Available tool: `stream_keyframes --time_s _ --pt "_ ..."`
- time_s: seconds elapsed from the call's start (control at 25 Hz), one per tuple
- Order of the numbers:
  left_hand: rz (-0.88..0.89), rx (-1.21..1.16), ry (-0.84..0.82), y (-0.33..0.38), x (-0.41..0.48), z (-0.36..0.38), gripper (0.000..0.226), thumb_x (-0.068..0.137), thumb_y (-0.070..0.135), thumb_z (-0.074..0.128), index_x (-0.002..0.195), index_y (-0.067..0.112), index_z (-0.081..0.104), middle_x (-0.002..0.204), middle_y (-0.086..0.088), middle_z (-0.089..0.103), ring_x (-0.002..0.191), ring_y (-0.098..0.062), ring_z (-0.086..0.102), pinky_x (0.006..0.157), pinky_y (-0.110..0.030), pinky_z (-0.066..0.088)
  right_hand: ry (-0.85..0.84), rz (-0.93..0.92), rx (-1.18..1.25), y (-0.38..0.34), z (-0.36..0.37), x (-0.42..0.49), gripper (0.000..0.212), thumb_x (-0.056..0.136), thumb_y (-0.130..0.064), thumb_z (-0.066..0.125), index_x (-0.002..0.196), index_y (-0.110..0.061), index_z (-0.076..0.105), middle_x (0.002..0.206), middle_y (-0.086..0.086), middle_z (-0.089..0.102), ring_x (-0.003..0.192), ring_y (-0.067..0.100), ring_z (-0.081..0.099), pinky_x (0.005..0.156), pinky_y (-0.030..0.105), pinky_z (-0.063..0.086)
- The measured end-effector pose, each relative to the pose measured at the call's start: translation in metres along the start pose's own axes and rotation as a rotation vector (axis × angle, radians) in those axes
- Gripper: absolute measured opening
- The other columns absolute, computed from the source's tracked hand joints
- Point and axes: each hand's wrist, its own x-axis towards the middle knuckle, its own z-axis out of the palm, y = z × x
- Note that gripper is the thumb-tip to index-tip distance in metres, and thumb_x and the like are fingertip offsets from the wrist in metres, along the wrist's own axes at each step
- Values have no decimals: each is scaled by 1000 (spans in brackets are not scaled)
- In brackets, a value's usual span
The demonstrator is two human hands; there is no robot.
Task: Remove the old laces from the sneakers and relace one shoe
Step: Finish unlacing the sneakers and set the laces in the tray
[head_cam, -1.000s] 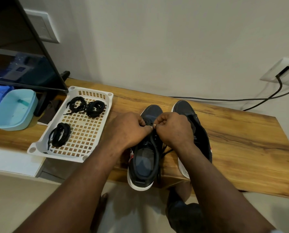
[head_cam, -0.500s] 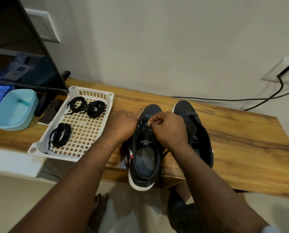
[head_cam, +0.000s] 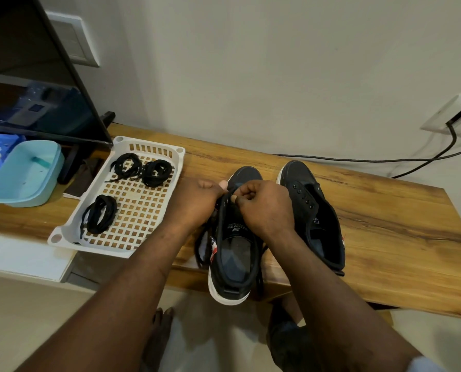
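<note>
Left hand (head_cam: 194,202) and right hand (head_cam: 264,208) have parted, grips pinching lace (head_cam: 228,196) on sneaker (head_cam: 234,253), toe pointing away.

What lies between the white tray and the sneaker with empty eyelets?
The other sneaker, in the head view; the left hand and right hand pinch its black lace near the toe.

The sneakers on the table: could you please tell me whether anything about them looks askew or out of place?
Yes. The left sneaker, which the left hand holds while the right hand pinches its lace, hangs its heel over the table edge, lace ends dangling. The other sneaker sits fully on.
</note>
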Motion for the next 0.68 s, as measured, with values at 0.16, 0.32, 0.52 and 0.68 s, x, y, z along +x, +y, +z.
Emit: stream_keyframes --time_s 0.16,0.32,0.52,0.68 --pt "106 230 153 -3 5 10 17 95 32 74 78 29 78 77 14 75 76 -7 71 72 -30 57 -4 -12 16 2 1 0 23 85 -16 74 92 -34 63 76 -10 70 76 10 67 75 39 60" --pt "142 535 211 0 6 10 7 97 24 67 92 27 72 95 4 71 90 -21 68 74 -33 51 -41 -26 -15 2 -4 -2 33 77 -22 69 96 -44 53 77 -14 68 89 17 66 86 47 58" --pt "29 1053 223 2 -3 4 41 92 41 70 129 24 66 153 -9 36 140 -38 31 114 -61 33 2 -9 7 3 -15 1 37 73 -27 65 99 -47 48 81 -11 68 92 22 66 86 49 58" --pt "286 922 250 4 -4 11 34 92 43 71 126 38 68 156 1 35 142 -31 26 116 -55 31 -59 11 -34 3 -23 4 37 76 -25 74 100 -42 51 80 -10 67 88 19 65 85 49 58"
